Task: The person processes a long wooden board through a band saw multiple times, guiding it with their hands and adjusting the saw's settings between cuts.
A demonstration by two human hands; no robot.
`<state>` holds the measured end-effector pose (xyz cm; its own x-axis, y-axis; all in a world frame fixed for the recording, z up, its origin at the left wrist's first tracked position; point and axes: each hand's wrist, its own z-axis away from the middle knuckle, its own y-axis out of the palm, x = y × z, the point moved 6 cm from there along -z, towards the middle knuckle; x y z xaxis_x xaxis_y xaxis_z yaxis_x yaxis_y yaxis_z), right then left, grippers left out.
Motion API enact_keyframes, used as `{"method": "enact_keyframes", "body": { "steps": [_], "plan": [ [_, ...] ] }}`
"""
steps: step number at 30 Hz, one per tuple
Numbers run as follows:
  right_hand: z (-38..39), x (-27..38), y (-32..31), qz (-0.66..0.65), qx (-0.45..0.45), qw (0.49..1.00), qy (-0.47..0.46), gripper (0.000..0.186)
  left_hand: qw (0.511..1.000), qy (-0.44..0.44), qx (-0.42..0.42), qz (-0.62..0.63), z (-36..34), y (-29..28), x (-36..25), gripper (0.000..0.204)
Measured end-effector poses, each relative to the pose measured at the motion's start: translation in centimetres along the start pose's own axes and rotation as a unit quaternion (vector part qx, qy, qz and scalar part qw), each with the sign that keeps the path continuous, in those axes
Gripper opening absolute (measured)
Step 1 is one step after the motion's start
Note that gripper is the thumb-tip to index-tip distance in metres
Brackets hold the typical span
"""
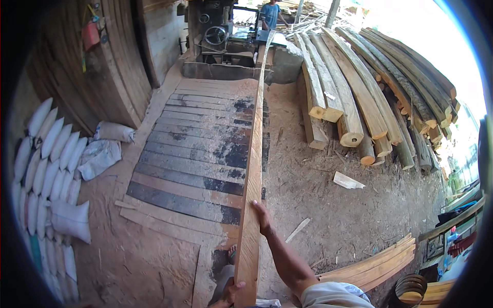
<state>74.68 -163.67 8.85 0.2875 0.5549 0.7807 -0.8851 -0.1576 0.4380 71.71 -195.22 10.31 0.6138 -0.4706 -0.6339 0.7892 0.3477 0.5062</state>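
A long sawn plank (248, 246) runs from close to my body away toward the saw machine, its far end near the machine's table. My right hand (263, 217) grips its right edge about a third of the way along, thumb on the upper face. Closer in, my left hand (233, 293) holds the left edge near the bottom of the view, its fingers partly cut off by the frame. At the far end stands a large machine with a handwheel (215, 35), and a person in a blue shirt (269, 14) is beside it.
Heavy timbers (345, 123) are piled at the right. Stacked white sacks (70, 219) line the left side. Floor boards (185, 154) strewn with sawdust lie left of the plank. Sawn boards (377, 264) and a round dark container (411, 288) sit at lower right.
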Motion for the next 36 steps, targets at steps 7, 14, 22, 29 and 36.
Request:
{"method": "enact_keyframes", "body": {
  "steps": [7,14,22,29,36],
  "plan": [
    [13.8,-9.0,-2.0,-0.021,0.069,0.996,0.048,0.050,1.000,-0.010,-0.012,-0.016,12.4,-0.5,9.8,0.069],
    [19.8,-12.6,-4.4,-0.015,0.090,0.994,0.061,0.052,0.997,0.012,-0.031,-0.071,16.9,-0.6,16.9,0.074],
    [17.5,-12.0,-4.6,0.010,0.095,0.994,0.051,0.054,0.998,0.000,0.005,-0.057,15.1,0.4,15.5,0.076],
    [16.1,-11.4,-4.4,0.022,0.087,0.995,0.053,0.052,0.999,0.000,0.011,-0.053,13.5,0.6,13.6,0.077],
    [12.5,-8.7,-2.8,0.001,0.093,0.994,0.055,0.050,0.999,-0.001,0.006,-0.037,10.6,0.4,10.0,0.079]
  ]
}}
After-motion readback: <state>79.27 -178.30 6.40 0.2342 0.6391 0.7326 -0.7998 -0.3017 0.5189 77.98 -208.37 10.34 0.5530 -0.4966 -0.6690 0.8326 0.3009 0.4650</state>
